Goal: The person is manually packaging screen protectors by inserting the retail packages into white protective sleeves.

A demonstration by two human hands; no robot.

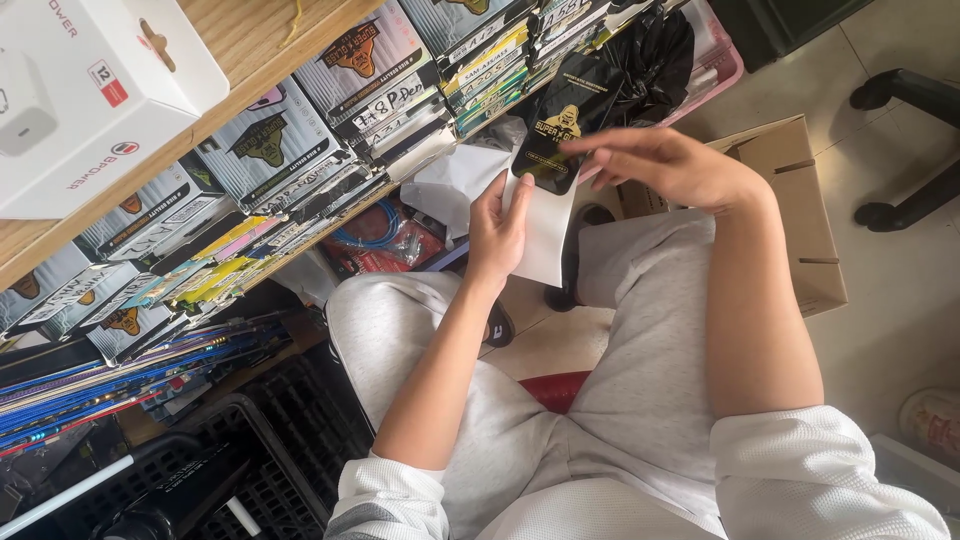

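— From the head camera, what have we got in hand?

— Our left hand point(497, 228) grips a white sleeve point(545, 225) by its long edge, thumb on the front and fingers curled behind. A black card with a gold emblem point(562, 135) sticks out of the top of it, over our lap in the grey trousers point(640, 330).

— And the right?

— Our right hand point(672, 165) lies flat across the top of the black card, fingers stretched out and close together, tips touching its upper part. We cannot tell whether the thumb pinches it from below.

— So how far are we?

— We would judge it partway: the card is half in the sleeve, half out. Whether it goes in or comes out, the picture does not say.

— Around us?

— Rows of similar flat packs point(300, 140) stand under the wooden counter point(270, 40), a white box point(90, 90) sits on it, and a cardboard box point(800, 210) rests on the floor to our right.
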